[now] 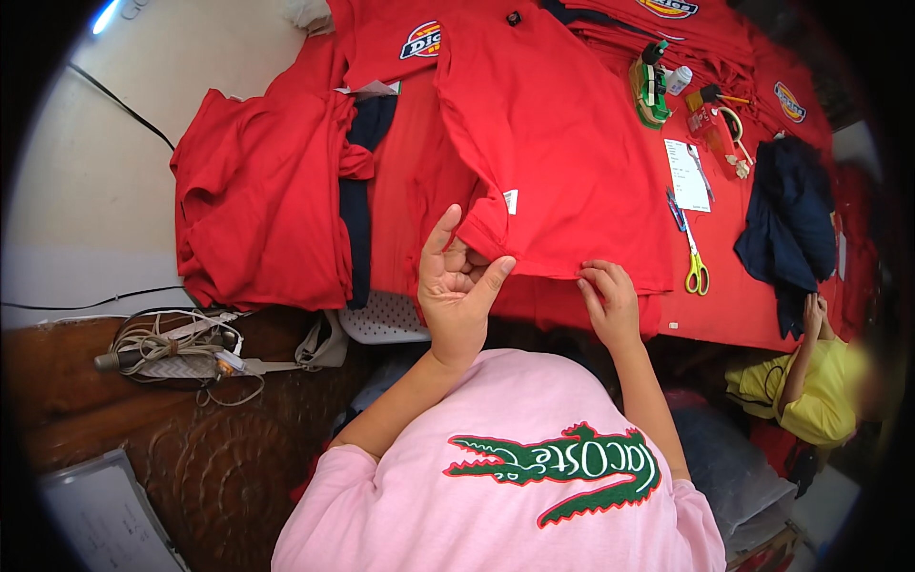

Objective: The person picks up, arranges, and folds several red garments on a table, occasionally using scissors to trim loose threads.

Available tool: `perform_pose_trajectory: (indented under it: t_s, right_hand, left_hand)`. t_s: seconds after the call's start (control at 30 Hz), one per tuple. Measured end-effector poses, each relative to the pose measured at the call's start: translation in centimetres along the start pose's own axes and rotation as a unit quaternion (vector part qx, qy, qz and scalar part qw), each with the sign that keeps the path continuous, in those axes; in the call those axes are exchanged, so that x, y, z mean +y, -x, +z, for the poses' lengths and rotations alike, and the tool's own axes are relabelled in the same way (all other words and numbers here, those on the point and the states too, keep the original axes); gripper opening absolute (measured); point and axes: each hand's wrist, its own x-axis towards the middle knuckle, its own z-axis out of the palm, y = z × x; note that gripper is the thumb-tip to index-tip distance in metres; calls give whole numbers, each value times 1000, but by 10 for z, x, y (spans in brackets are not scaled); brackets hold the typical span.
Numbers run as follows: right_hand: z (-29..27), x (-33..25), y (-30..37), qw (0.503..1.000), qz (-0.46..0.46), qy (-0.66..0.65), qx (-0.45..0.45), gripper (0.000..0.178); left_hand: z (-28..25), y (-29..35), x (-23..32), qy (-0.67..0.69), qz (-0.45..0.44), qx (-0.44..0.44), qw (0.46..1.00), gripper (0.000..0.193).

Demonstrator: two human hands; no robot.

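A red T-shirt [562, 172] lies spread before me on the table, with a small white label [511, 201] at its left side. My right hand [610, 300] pinches the shirt's near edge, thumb and fingers closed on the cloth. At the shirt's near left corner is my left hand [456, 296]. Its index finger stretches up and its thumb points right along the edge, wide apart, with the other fingers partly curled. The cloth passes between thumb and fingers without a visible grip.
More red shirts [262, 191] pile up at left. Yellow-handled scissors [697, 272], a white paper [688, 175], a green tool [649, 88] and a red tape dispenser [713, 129] lie at right. Beyond, another person's hand [815, 310] touches dark cloth [787, 219]. Bundled cables [181, 343] lie left.
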Motion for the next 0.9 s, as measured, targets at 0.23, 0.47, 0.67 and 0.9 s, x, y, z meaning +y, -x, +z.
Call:
perform_pose_trajectory:
  t_s: [0.23,0.47,0.67,0.9]
  right_hand:
    - [1,-3,-1,995,55,-81,23,3]
    - [-3,-1,-9,985,87,-144,34,6]
    - [18,-10,-25,999,3,2,-41,16]
    - [24,47,9,996,34,22,-85,16]
  left_hand:
    - [-4,-1,0,-35,-42,55,997,60]
    - [-24,4,-13,-28,-83,115,990,40]
    - [-25,6,-15,-57,-78,107,990,46]
    - [-126,43,-65,-80,-151,193,966,71]
